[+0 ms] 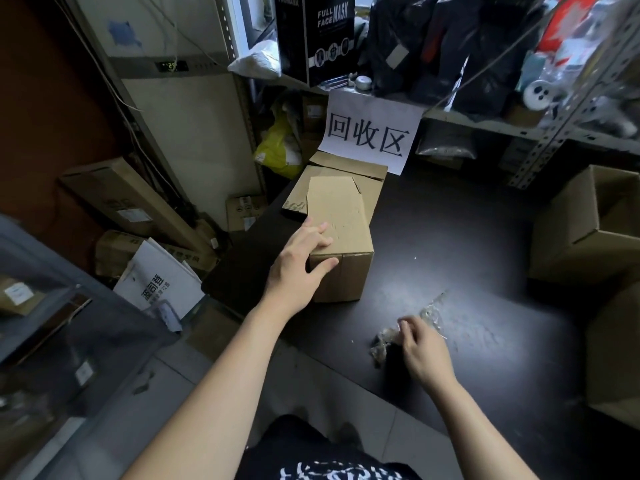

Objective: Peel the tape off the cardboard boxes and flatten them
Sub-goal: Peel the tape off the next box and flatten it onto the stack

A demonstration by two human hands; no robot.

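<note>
- Black matte counter (467, 237): carries all the items below and fills the middle and right of the view.
- Large open-topped brown cardboard box (588, 230): stands at the counter's right edge, flaps up, well apart from both hands.
- Closed brown corrugated cardboard box (341, 220): sits at the counter's left-centre, with a loose flap piece lying on its top. Its long axis runs away from the person toward the sign. No tape is plainly visible on the faces shown.
- White paper sign with black characters (370, 133): hangs from the shelf edge just behind the closed box.
- Left hand (301, 263): grips the closed box's near-left top corner, fingers spread over the top and thumb pressed on the near face. It is the nearer hand by far, and the box extends forward and right of it.
- Right hand (424, 348): fingers bent down onto the tape wad, well to the near-right of the closed box. Whether it pinches the wad or merely rests on it cannot be told.
- Crumpled wad of clear tape (382, 342): lies on the counter under and left of the right fingertips, with one strand trailing away to the far right.
</note>
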